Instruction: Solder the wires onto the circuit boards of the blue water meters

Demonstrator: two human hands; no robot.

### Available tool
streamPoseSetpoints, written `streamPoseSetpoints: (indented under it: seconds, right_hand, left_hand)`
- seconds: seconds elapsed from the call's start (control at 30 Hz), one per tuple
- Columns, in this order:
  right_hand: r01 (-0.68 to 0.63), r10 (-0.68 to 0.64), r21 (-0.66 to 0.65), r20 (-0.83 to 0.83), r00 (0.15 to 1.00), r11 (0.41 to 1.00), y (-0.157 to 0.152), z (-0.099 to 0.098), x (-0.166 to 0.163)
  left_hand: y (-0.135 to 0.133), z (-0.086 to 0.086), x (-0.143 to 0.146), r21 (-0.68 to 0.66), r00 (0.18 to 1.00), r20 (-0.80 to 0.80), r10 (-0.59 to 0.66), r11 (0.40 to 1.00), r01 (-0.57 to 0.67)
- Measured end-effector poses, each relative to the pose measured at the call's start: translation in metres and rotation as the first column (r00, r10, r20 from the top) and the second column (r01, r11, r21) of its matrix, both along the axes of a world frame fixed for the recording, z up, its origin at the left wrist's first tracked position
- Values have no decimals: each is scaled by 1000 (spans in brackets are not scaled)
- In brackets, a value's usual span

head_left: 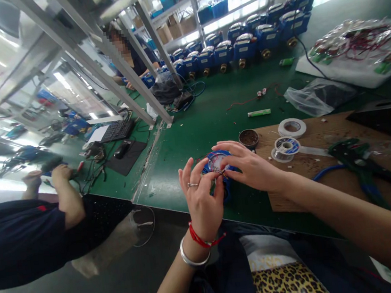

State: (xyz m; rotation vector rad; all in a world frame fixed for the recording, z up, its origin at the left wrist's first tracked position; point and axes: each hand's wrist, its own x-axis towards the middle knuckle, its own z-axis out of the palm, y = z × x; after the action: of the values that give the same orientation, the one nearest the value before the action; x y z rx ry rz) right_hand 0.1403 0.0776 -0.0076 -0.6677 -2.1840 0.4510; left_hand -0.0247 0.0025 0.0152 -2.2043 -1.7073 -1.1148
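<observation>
A round blue meter housing (227, 195) with a pale inside stands at the table's front edge, partly hidden by my hands. Thin red and dark wires (215, 164) rise out of it. My left hand (203, 195) pinches wire ends between thumb and index finger, its other fingers raised. From the other side, my right hand (249, 164) closes thumb and fingertips on the same wires, over the housing. The fingertips of both hands almost meet, and the exact wire ends between them are too small to make out.
On a brown board (280, 198) lie a solder spool (286, 148), a white tape roll (292, 128) and green-handled wire strippers (356, 160). A small round tin (248, 138) is beside it. Behind are a green battery (259, 113) and several blue meters (245, 47). Co-workers sit left and across.
</observation>
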Motion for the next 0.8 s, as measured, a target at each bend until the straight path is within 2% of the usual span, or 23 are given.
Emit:
streamPoseSetpoints:
  seconds: [0.33, 0.5, 0.63, 0.8]
  right_hand:
    - [-61, 66, 59, -91, 994, 996, 3, -1, 1]
    - [-79, 82, 62, -52, 995, 995, 2, 0, 3]
    - [-33, 33, 28, 6, 999, 999, -2, 0, 9]
    - [-3, -1, -53, -79, 997, 999, -6, 0, 13]
  left_hand:
    - [1, -4, -4, -3, 998, 60, -10, 1000, 10]
    - [-1, -4, -6, -5, 997, 78, -13, 1000, 14]
    - [-3, -5, -10, -4, 993, 113, -16, 1000, 17]
    - [-5, -7, -13, -28, 995, 102, -21, 999, 24]
